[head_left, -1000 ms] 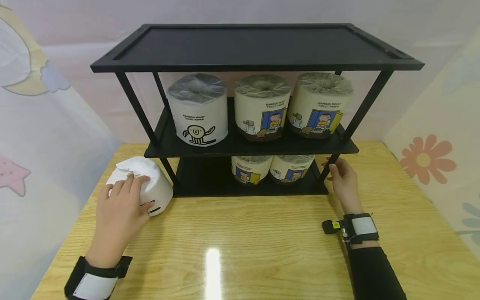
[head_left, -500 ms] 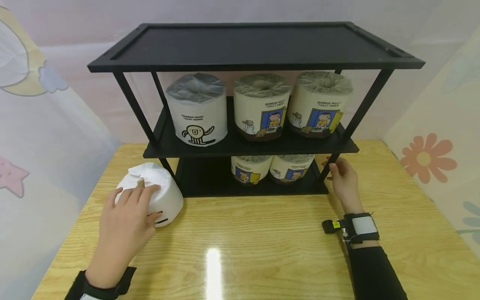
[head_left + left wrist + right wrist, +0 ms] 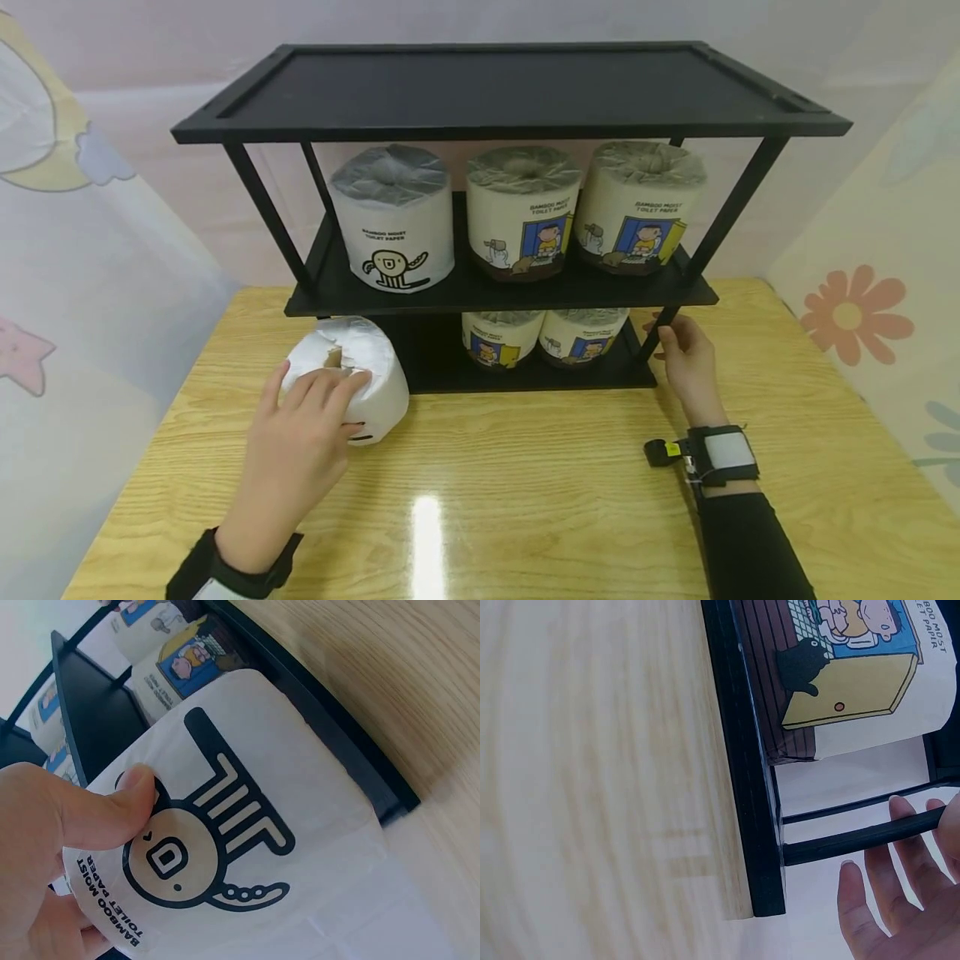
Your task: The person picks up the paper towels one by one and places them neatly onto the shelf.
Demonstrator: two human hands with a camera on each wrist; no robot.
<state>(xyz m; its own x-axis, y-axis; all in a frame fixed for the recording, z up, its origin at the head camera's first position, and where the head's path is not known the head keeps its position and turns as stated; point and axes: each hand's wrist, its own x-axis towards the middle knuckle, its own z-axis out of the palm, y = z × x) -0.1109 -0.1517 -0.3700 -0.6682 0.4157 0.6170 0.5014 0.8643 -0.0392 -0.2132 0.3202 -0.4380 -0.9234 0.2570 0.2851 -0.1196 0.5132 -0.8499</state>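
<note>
A white wrapped toilet paper roll [image 3: 388,392] is in my left hand [image 3: 296,446], at the front left end of the black shelf rack's bottom board. My fingers lie over its top near the core hole. In the left wrist view, the thumb [image 3: 124,810] presses on its printed side, by the black-and-white cartoon figure. The roll hides the rack's lower left post in the head view. My right hand [image 3: 688,371] holds the rack's lower right front post [image 3: 855,841], with the fingers behind it.
The black rack [image 3: 510,92] stands on a wooden table [image 3: 517,492]. Its middle board carries a white roll [image 3: 401,233] at left and two cartoon rolls [image 3: 517,221] beside it. Two more rolls [image 3: 498,340] stand on the bottom board, right of its bare left part.
My left hand has moved to the right with the toilet paper roll, first toward me, then slightly back up to the bottom board's left end. The right hand has stayed at the post.
</note>
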